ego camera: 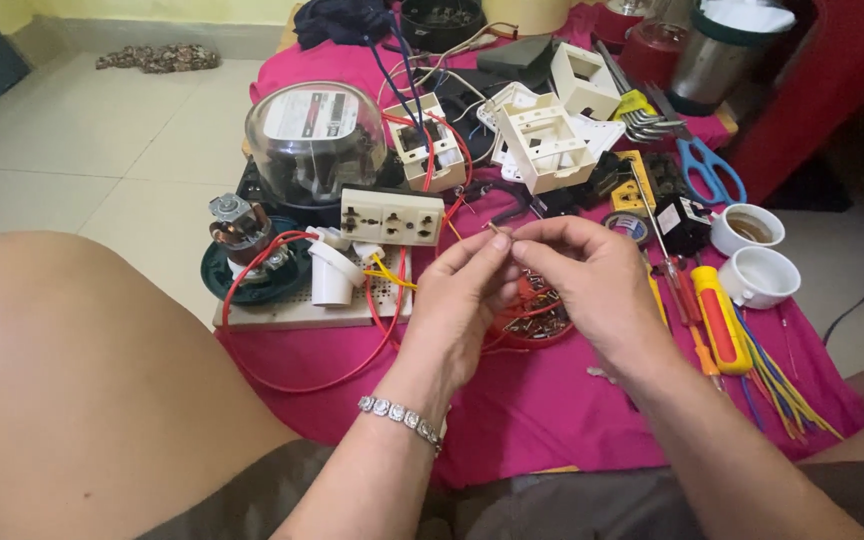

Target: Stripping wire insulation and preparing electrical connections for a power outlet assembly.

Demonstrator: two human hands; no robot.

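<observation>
Small metal part (493, 229) — a thin pin or wire end, too small to identify further — is pinched between the fingertips of both hands above the red dish of loose metal pieces (532, 318). The left hand (462, 300) grips it with thumb and forefinger closed narrow; the right hand (592, 275) is likewise closed on it from the other side, fingers curled tight. Both are held clear of the pink cloth (552, 410) covering the worktop.

Risks observed:

- Drop. The part is tiny and held by fingertip contact only. A slip would likely send it into the dish among similar pieces, or onto the cloth, where it would be hard to find.
- Snagging. Red wire (297, 385) loops close beside the left wrist, and a bracelet (400, 418) sits on that wrist — a catch could drag the perforated board (292, 305) and the white lamp holder (332, 275) standing on it.
- Crowding. The cream socket strip (392, 216), the screwdriver with the red and yellow handle (720, 320) and the bundle of coloured wires (782, 385) lie near the hands. A wide elbow movement could knock items off the edge.
- Sharp points. Blue-handled scissors (707, 170) lie well apart, yet within reach of the right forearm.

Whether any item here is connected to power cannot be told.
</observation>
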